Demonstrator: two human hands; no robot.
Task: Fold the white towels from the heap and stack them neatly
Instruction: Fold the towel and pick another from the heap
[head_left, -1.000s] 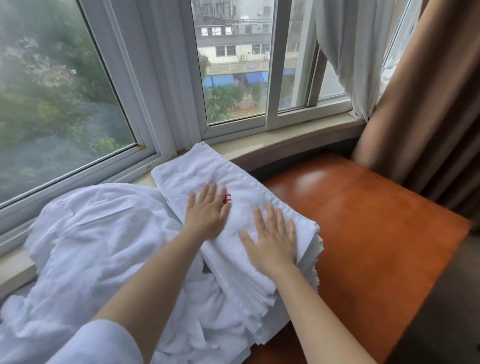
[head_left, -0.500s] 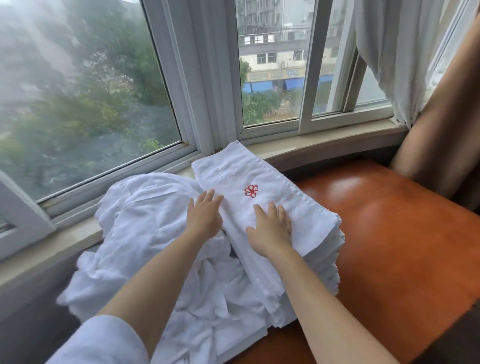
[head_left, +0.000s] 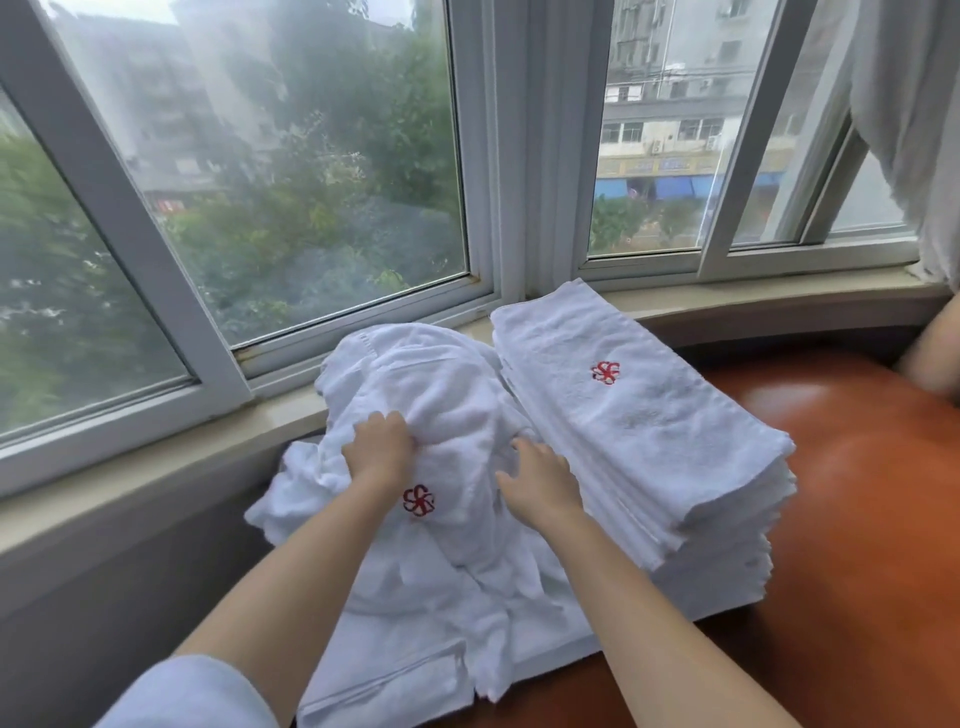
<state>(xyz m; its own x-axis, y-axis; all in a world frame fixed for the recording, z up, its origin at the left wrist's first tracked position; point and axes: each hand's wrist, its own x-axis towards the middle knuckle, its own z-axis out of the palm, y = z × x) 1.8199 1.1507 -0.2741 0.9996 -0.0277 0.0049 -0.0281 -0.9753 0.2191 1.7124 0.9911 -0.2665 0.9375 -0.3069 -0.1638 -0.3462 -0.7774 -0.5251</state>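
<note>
A heap of crumpled white towels (head_left: 436, 587) lies at the left of the brown table (head_left: 857, 519), with a red flower emblem showing on one. To its right stands a tall stack of folded white towels (head_left: 639, 431), its top towel bearing the same emblem. My left hand (head_left: 379, 447) grips a bunch of cloth on top of the heap. My right hand (head_left: 540, 480) lies on the heap beside the stack, fingers curled into the towel; whether it grips the cloth is unclear.
A beige windowsill (head_left: 156, 467) and a bay window (head_left: 311, 182) run behind the towels. A white curtain (head_left: 914, 130) hangs at the upper right, a brown drape (head_left: 935, 353) below it. Bare tabletop lies right of the stack.
Both hands have left the top of the folded stack and moved left onto the heap. My left hand has closed on a towel there. The view has swung left.
</note>
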